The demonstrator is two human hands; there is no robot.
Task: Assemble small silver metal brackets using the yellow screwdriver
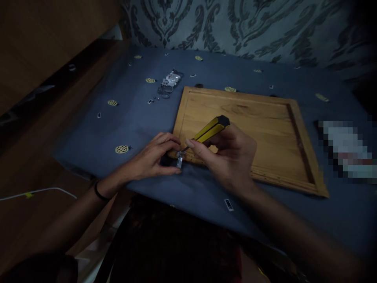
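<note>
My right hand [232,157] is closed around a yellow-and-black screwdriver [210,131], which is tilted with its shaft pointing down and left. The shaft's end meets a small silver metal hinge [179,161] at the near left corner of a framed wooden panel [235,125]. My left hand [156,155] steadies this hinge, thumb at its near end and fingers bent over the panel's corner. The exact contact of the tip with a screw is too small to make out. The panel lies flat, and a row of small holes runs along its near edge.
Beyond the panel's left side lies a pile of metal hardware [171,78] with a few tiny loose pieces [158,99]. A blurred-out object [347,147] rests at the right. A blue pineapple-print cloth [88,137] covers the bed-like surface, with a patterned wall [224,27] behind.
</note>
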